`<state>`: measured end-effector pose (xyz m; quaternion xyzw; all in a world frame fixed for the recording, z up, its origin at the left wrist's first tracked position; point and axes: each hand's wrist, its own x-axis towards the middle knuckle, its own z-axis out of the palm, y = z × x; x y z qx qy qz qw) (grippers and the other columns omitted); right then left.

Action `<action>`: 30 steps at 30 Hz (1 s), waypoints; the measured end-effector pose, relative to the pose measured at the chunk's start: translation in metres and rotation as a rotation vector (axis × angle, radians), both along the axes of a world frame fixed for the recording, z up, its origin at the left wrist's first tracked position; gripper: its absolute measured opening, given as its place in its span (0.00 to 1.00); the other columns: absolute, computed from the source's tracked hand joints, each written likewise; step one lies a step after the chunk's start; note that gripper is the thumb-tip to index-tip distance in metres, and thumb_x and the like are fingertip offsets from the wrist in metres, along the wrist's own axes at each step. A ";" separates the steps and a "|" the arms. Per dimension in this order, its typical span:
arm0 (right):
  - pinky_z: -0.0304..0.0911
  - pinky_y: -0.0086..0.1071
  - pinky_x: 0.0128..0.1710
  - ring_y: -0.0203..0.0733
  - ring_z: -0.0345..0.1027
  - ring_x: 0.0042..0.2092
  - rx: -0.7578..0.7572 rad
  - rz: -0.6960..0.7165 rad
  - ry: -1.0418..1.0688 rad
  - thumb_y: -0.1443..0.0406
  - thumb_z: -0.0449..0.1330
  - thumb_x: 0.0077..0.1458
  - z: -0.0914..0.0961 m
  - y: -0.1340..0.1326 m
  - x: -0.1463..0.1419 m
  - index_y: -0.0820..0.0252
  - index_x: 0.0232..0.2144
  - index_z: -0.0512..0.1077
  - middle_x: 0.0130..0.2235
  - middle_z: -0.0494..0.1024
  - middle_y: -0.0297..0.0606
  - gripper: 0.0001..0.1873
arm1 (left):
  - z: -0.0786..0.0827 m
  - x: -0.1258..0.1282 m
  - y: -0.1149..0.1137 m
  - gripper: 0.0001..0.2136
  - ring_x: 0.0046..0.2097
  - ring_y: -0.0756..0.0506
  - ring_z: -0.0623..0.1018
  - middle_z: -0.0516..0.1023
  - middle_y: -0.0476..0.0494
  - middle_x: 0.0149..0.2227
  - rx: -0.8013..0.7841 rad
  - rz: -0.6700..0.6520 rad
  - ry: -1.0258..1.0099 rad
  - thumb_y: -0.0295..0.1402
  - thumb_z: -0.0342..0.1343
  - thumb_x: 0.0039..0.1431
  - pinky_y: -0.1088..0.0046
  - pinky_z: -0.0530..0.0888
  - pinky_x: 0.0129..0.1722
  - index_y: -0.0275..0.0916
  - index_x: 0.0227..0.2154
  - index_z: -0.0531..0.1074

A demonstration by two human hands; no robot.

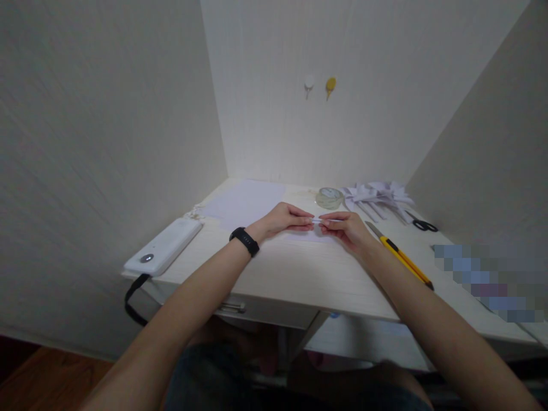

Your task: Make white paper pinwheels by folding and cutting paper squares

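My left hand (291, 218) and my right hand (345, 228) pinch a thin white paper strip (317, 220) between thumbs and fingers, just above the desk. The strip runs level from one hand to the other, with a short piece showing in the gap. Beneath and behind the hands lie white paper sheets (244, 200). A roll of clear tape (329, 198) rests just beyond my right hand. A yellow utility knife (405, 260) lies to the right of my right forearm, its blade pointing away from me.
Folded white paper pieces (379, 197) are heaped at the back right, beside black scissors (423, 225). At the left edge lies a white box-shaped device (165, 248) with a black strap. Two hooks, one yellow (330, 85), hang on the back wall. Walls enclose the desk (274, 271).
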<state>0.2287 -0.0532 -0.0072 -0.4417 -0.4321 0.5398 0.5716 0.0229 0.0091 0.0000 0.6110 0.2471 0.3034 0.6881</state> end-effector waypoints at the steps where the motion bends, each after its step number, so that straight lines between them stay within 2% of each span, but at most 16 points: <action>1: 0.74 0.28 0.31 0.36 0.74 0.26 0.000 0.000 -0.004 0.73 0.73 0.30 -0.001 0.000 0.001 0.66 0.27 0.81 0.25 0.81 0.41 0.14 | 0.000 0.000 0.000 0.16 0.37 0.48 0.82 0.83 0.38 0.36 -0.004 0.001 -0.003 0.30 0.71 0.43 0.66 0.75 0.53 0.30 0.37 0.80; 5: 0.74 0.29 0.33 0.37 0.74 0.26 0.000 0.010 -0.023 0.72 0.74 0.29 -0.003 0.002 0.001 0.66 0.27 0.81 0.25 0.81 0.41 0.16 | -0.002 0.001 0.001 0.14 0.37 0.48 0.82 0.83 0.38 0.34 0.007 0.015 0.000 0.28 0.71 0.43 0.65 0.75 0.52 0.29 0.35 0.80; 11: 0.73 0.28 0.33 0.35 0.74 0.28 0.029 0.053 -0.071 0.64 0.76 0.31 -0.008 0.002 0.000 0.65 0.30 0.81 0.28 0.82 0.41 0.19 | -0.001 -0.001 0.001 0.13 0.35 0.48 0.82 0.83 0.38 0.33 0.042 0.035 0.035 0.25 0.70 0.45 0.66 0.76 0.48 0.29 0.35 0.79; 18: 0.74 0.31 0.34 0.38 0.76 0.28 0.051 0.035 -0.113 0.62 0.78 0.27 -0.013 0.005 -0.001 0.65 0.28 0.81 0.28 0.82 0.43 0.21 | 0.003 -0.001 -0.003 0.14 0.32 0.48 0.82 0.83 0.38 0.32 0.096 0.084 0.124 0.24 0.71 0.42 0.69 0.79 0.42 0.29 0.35 0.79; 22: 0.74 0.29 0.33 0.37 0.75 0.27 0.051 0.013 -0.121 0.60 0.79 0.24 -0.012 0.006 0.000 0.64 0.27 0.81 0.26 0.82 0.41 0.23 | 0.005 0.002 -0.007 0.11 0.31 0.49 0.81 0.83 0.39 0.31 0.085 0.093 0.148 0.24 0.69 0.46 0.69 0.79 0.42 0.29 0.35 0.79; 25: 0.74 0.29 0.33 0.37 0.76 0.27 0.049 0.061 -0.144 0.59 0.78 0.26 -0.010 0.005 0.004 0.64 0.29 0.81 0.28 0.82 0.43 0.23 | 0.006 0.003 -0.009 0.10 0.30 0.49 0.82 0.83 0.38 0.31 0.071 0.080 0.155 0.24 0.69 0.47 0.68 0.79 0.42 0.29 0.34 0.79; 30: 0.75 0.32 0.33 0.38 0.76 0.27 0.035 0.153 -0.188 0.58 0.77 0.32 -0.005 0.003 0.009 0.65 0.32 0.81 0.30 0.83 0.45 0.23 | 0.004 0.002 -0.006 0.13 0.31 0.48 0.82 0.82 0.38 0.31 0.081 0.057 0.137 0.25 0.71 0.43 0.69 0.79 0.41 0.28 0.34 0.79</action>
